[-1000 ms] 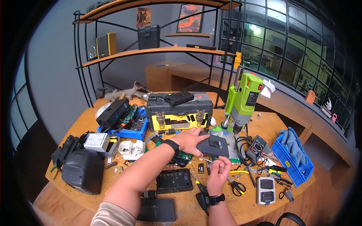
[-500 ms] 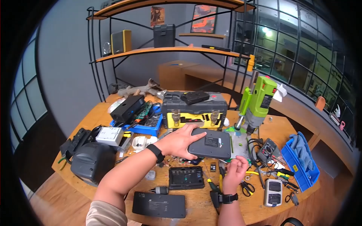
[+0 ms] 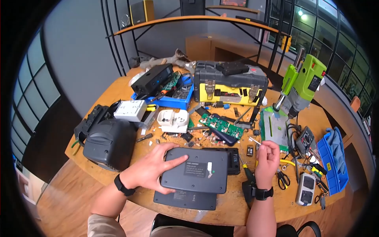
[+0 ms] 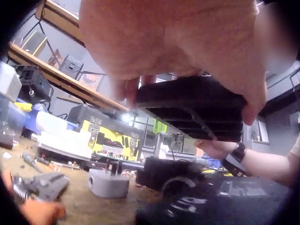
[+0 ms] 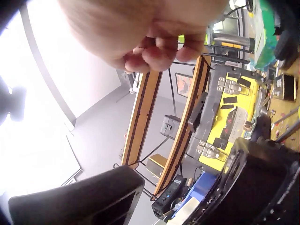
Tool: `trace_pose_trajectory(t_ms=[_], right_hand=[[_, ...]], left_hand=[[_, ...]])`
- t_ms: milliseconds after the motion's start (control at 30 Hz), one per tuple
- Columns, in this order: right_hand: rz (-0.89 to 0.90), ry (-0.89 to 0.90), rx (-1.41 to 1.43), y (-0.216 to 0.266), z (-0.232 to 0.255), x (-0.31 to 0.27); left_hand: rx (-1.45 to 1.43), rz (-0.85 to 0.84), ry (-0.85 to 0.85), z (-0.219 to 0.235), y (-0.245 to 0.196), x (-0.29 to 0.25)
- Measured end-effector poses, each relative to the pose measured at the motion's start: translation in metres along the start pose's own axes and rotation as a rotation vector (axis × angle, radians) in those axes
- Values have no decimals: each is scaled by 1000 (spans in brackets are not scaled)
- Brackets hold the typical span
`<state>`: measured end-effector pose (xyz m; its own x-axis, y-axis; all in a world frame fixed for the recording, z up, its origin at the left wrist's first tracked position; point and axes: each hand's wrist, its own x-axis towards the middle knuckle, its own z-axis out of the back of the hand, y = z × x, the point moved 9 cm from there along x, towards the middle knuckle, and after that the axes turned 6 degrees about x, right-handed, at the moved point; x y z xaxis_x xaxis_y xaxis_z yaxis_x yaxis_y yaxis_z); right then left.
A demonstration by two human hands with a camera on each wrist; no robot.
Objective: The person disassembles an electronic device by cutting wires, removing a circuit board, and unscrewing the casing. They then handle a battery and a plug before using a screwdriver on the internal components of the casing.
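Note:
My left hand (image 3: 148, 170) grips a dark flat charger (image 3: 197, 185) by its left side, fingers spread over its labelled face. In the left wrist view the fingertips wrap the edges of the charger (image 4: 187, 105), and its slotted side faces down. Below the charger in the head view lie a flat black panel (image 3: 185, 201) and, partly covered, a black slotted tray (image 3: 233, 168). To the right, my right hand (image 3: 267, 160) hovers over the table with loosely curled fingers; the right wrist view shows nothing between the fingers of this hand (image 5: 154, 42). A thin pale rod (image 3: 254, 140) shows beside its fingertips.
A green circuit board (image 3: 221, 126) and scattered small parts lie beyond the charger. Behind stand a yellow-black toolbox (image 3: 229, 85) and a green drill press (image 3: 310, 81). Scissors (image 3: 283, 179) and a blue bin (image 3: 335, 177) are at the right, a black case (image 3: 108, 144) at the left.
The left hand has brought the charger toward the body, from beside the drill press base to over the flat panel. The head view has tilted down; the right hand has hardly moved over the table.

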<state>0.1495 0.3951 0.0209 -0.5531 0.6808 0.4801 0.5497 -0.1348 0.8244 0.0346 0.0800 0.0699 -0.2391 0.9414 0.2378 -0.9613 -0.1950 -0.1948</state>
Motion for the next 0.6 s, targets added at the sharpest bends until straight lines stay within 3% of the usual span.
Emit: trace_pose_trajectory(t_ms=[133, 333, 600], right_hand=[[-78, 141, 90, -4, -21, -6], [-194, 219, -103, -13, -32, -13], [-195, 305, -190, -10, -42, -20]], left_hand=[[-5, 55, 8, -18, -8, -24], [-5, 82, 38, -35, -10, -40], [-73, 81, 85, -37, -5, -37]])
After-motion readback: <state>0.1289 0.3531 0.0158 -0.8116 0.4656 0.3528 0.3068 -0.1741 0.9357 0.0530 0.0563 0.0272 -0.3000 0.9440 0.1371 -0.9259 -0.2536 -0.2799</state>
